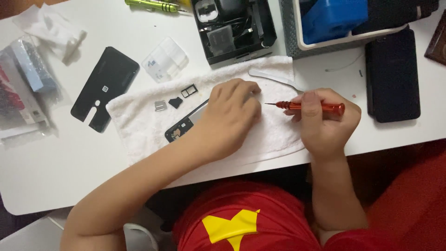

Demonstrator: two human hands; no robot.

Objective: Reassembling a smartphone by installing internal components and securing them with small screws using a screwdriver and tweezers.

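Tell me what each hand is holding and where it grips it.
The right hand grips the slim red metal screwdriver by its handle. The left hand presses down on the opened black phone, covering most of it.

A red shirt (pixel 241 218) is worn, marked at the lower middle of the frame with a yellow star (pixel 232 227). Both forearms are left bare; no sleeves, rings or watch are seen.

The single head-worn camera looks steeply down, fairly close, over the table (pixel 55 172) edge and the wearer's lap.
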